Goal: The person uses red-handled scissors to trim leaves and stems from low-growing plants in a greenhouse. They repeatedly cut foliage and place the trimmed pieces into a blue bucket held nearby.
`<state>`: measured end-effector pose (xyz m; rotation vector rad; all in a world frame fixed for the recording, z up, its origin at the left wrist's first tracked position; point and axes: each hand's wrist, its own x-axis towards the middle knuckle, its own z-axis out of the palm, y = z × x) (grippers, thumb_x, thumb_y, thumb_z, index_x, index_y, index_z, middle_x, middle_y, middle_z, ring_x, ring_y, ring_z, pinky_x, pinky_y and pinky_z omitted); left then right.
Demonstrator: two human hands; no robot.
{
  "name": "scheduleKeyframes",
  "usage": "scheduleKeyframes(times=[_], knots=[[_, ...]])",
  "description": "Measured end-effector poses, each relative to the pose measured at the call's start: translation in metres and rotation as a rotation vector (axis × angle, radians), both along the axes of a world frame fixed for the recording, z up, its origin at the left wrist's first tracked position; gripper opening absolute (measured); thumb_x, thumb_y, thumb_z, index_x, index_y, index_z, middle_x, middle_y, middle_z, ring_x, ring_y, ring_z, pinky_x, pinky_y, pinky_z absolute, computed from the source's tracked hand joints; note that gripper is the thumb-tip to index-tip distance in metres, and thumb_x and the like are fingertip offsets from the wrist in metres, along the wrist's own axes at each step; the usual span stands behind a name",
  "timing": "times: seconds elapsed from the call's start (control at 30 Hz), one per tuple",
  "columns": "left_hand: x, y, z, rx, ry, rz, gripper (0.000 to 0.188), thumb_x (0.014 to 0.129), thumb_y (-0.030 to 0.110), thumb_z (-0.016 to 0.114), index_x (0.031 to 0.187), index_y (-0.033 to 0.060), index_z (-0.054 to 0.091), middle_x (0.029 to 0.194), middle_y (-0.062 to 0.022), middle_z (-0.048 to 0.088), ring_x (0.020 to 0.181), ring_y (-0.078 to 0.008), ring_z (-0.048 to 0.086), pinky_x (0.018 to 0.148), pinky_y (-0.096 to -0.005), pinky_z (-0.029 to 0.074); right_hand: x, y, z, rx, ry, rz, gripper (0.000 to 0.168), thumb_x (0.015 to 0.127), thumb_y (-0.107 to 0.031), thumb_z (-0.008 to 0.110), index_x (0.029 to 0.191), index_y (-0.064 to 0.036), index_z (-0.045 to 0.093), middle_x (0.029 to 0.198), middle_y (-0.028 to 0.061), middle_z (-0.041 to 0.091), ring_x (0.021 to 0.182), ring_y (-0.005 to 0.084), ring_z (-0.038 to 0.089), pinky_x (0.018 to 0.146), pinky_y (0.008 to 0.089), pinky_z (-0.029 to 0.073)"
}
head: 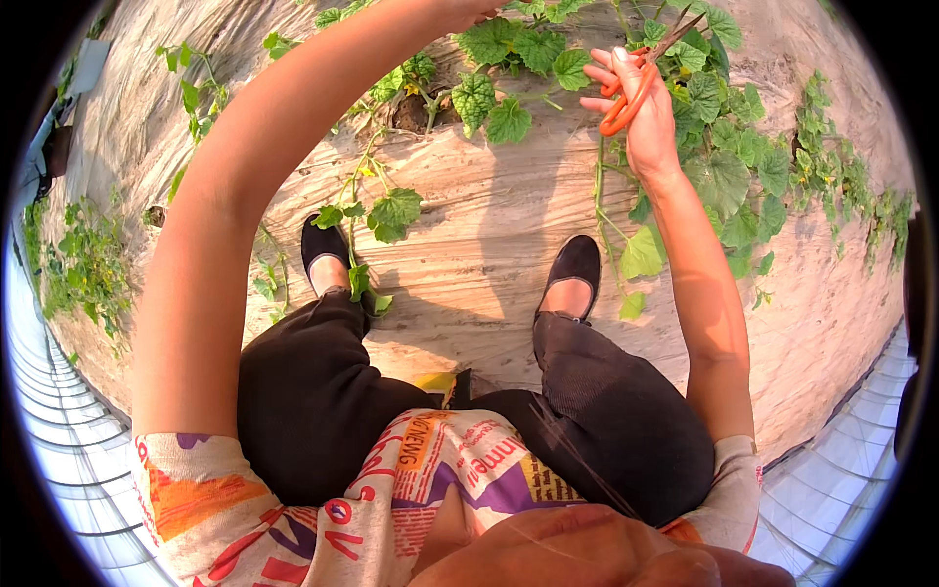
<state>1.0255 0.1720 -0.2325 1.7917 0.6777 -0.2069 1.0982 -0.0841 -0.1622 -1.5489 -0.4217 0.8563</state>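
My right hand point(653, 125) holds a pair of scissors point(629, 106) with orange handles, their dark, rusty-looking blades pointing up and away. The handles lie across the thumb and palm, and the other fingers are spread. Behind that hand grows a leafy cucurbit vine point(722, 180). My left hand point(469, 9) reaches the top edge of the view, where most of it is cut off. Just below it are the broad green leaves point(488, 44) of another vine, which is rooted at a hole point(412, 114) in the plastic ground film.
Wrinkled plastic film point(447, 271) covers the ground. A trailing shoot point(396, 209) runs down beside and over my left shoe point(323, 242); my right shoe point(576, 264) stands apart. More vines point(84, 264) grow at far left. Ribbed translucent sheeting point(66, 418) curves along the lower edges.
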Motion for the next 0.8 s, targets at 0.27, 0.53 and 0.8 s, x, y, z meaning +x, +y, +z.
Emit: scheduleKeyframes(times=[0.27, 0.53, 0.8], knots=[[0.01, 0.009, -0.009, -0.448, 0.107, 0.078, 0.025, 0.091, 0.02, 0.068, 0.108, 0.0023, 0.073, 0.106, -0.015, 0.073, 0.091, -0.0251, 0.07, 0.078, -0.0391, 0.059, 0.031, 0.018, -0.008, -0.136, 0.097, 0.058, 0.089, 0.098, -0.054, 0.064, 0.152, 0.008, 0.031, 0.154, 0.0258, 0.039, 0.142, 0.0362, 0.046, 0.094, 0.0461, 0.062], [0.001, 0.015, 0.004, -0.749, 0.179, 0.027, 0.02, 0.092, 0.017, 0.068, 0.103, 0.0021, 0.076, 0.103, -0.0104, 0.076, 0.093, -0.0205, 0.071, 0.08, -0.0362, 0.059, 0.064, 0.015, -0.027, -0.012, 0.234, -0.141, 0.072, 0.109, -0.046, 0.047, 0.162, -0.005, 0.021, 0.166, 0.0163, 0.026, 0.141, 0.0417, 0.045, 0.082, 0.0552, 0.062], [-0.046, 0.043, 0.052, -0.789, -0.015, -0.175, 0.022, 0.094, 0.009, 0.071, 0.115, 0.0018, 0.073, 0.112, -0.0078, 0.075, 0.11, -0.0187, 0.066, 0.099, -0.0354, 0.05, 0.07, -0.004, -0.026, -0.006, 0.232, -0.18, 0.064, 0.102, -0.046, 0.063, 0.146, -0.005, 0.042, 0.134, 0.0158, 0.057, 0.114, 0.0287, 0.064, 0.071, 0.0436, 0.062]])
